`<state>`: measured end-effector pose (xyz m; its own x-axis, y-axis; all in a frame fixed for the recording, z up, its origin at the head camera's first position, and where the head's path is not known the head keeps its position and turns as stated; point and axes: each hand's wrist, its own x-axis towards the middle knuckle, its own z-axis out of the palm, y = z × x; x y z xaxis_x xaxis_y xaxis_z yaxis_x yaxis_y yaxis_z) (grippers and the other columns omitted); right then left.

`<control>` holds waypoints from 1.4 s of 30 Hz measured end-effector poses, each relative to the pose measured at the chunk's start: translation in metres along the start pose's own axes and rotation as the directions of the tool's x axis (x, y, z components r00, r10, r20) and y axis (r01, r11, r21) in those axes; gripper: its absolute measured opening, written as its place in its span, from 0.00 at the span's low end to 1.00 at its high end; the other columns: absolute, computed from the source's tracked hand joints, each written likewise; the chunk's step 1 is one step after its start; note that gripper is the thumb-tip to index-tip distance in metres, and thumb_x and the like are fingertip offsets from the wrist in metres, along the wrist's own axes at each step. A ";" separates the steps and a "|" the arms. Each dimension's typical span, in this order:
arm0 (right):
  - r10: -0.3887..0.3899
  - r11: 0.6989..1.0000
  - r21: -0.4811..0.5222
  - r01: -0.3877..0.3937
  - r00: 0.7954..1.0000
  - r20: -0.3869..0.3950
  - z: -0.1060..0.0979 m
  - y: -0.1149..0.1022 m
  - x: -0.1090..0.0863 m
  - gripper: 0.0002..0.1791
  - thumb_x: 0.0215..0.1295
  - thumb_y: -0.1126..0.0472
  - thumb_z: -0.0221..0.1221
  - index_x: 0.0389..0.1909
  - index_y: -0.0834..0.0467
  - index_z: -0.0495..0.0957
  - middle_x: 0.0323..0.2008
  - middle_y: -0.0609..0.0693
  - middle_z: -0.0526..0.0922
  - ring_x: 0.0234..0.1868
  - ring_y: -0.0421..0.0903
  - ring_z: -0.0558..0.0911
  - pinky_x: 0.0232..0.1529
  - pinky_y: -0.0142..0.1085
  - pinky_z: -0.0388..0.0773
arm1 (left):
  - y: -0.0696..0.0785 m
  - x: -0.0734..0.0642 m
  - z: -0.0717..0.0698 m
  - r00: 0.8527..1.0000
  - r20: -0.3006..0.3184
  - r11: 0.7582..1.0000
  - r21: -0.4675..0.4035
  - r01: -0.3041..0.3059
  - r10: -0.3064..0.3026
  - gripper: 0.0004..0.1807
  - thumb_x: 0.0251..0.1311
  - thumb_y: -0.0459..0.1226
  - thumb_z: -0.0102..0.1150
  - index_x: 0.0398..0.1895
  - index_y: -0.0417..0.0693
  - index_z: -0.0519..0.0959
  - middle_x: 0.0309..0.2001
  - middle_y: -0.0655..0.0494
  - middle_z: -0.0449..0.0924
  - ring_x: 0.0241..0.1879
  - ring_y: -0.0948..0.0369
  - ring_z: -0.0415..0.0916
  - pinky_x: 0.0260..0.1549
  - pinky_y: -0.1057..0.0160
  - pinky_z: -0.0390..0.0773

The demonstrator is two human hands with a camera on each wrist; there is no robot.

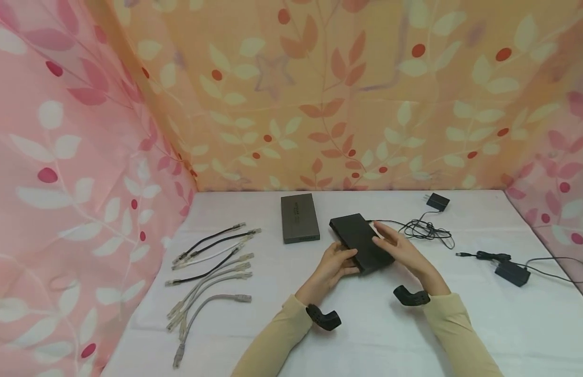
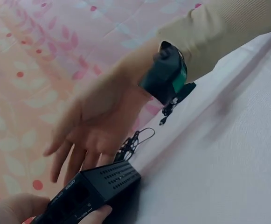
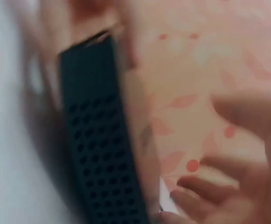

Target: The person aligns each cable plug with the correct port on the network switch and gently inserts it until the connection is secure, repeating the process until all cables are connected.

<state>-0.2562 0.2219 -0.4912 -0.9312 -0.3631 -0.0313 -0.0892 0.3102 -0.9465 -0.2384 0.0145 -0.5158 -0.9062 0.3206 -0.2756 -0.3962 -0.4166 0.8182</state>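
Note:
A black network switch (image 1: 364, 243) is held tilted over the white table, its perforated side (image 3: 100, 154) showing in the right wrist view. My left hand (image 1: 330, 268) grips its near left edge, the thumb on the front by the port openings in the left wrist view. Spread and loosely bent, the fingers of my right hand (image 1: 404, 254) are at the switch's right side and hold nothing. A thin black power cord (image 1: 420, 229) runs from the switch's far edge to a coiled bundle and a plug adapter (image 1: 437, 202).
A second dark network switch (image 1: 300, 219) lies flat behind my left hand. Several short network cables, grey (image 1: 216, 296) and black (image 1: 208, 238), with a white one among them, are spread on the left. Another black adapter (image 1: 512, 273) with its cord lies at the right.

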 end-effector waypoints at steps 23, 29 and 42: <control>0.099 0.775 0.558 -0.298 0.929 0.358 0.006 0.018 -0.043 0.37 0.75 0.46 0.30 0.64 0.79 0.49 0.53 0.66 0.75 0.54 0.54 0.77 0.54 0.43 0.73 | 0.016 0.003 0.003 0.999 0.023 0.994 -0.105 -0.039 0.042 0.39 0.68 0.48 0.41 0.71 0.36 0.39 0.67 0.26 0.44 0.63 0.32 0.54 0.57 0.44 0.64; 0.019 0.594 0.753 -0.284 0.941 0.339 0.026 0.021 -0.036 0.40 0.75 0.47 0.29 0.66 0.74 0.24 0.63 0.72 0.59 0.65 0.57 0.64 0.65 0.45 0.57 | 0.018 -0.001 0.006 0.997 0.073 0.996 -0.081 -0.033 0.039 0.41 0.69 0.55 0.32 0.72 0.39 0.35 0.68 0.27 0.41 0.65 0.33 0.50 0.59 0.44 0.60; 0.099 0.006 0.993 -0.115 0.989 0.114 0.054 0.014 -0.012 0.36 0.74 0.53 0.40 0.72 0.44 0.29 0.61 0.53 0.67 0.66 0.49 0.64 0.70 0.39 0.44 | 0.025 -0.005 0.002 0.998 0.060 0.999 -0.029 -0.036 0.038 0.40 0.69 0.57 0.29 0.71 0.34 0.43 0.67 0.30 0.51 0.62 0.37 0.60 0.55 0.49 0.69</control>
<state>-0.2272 0.1833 -0.5218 -0.8892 -0.4280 -0.1616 0.4574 -0.8294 -0.3208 -0.2436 0.0043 -0.4929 -0.9101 0.3549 -0.2141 -0.3675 -0.4519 0.8128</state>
